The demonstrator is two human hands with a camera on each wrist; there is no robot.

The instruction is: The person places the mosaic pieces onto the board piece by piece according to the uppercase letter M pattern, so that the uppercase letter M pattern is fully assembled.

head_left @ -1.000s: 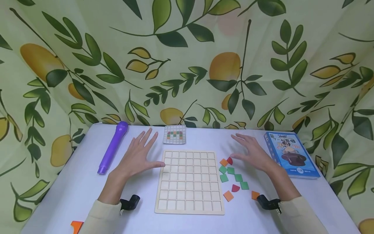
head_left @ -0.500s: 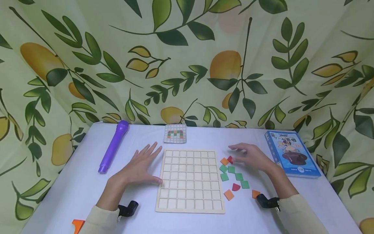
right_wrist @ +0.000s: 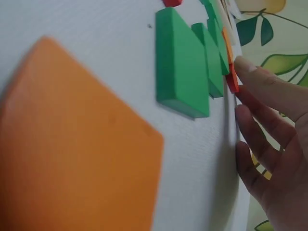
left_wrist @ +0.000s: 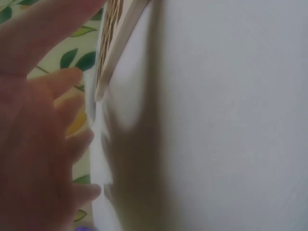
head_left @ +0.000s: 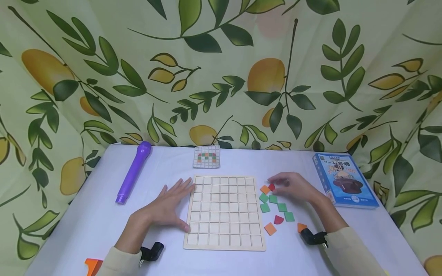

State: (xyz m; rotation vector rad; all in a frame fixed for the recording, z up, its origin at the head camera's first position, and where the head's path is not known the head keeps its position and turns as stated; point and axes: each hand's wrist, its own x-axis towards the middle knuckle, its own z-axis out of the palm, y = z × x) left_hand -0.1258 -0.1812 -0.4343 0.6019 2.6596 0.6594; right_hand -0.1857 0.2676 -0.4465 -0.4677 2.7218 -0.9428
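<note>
So, far left, the left hand point(head_left: 169, 211) spreads its fingers, gripping nothing, thumb at the left edge of the gridded board point(head_left: 224, 207); a light press there should steady it. Just right of the board lies an orange tile point(head_left: 265, 189), then a red piece point(head_left: 271, 187) beside it, where the right hand point(head_left: 293, 186) curves, fingertips parted, no grip visible. Best pinch it by the edges, sparing its neighbour.
</note>
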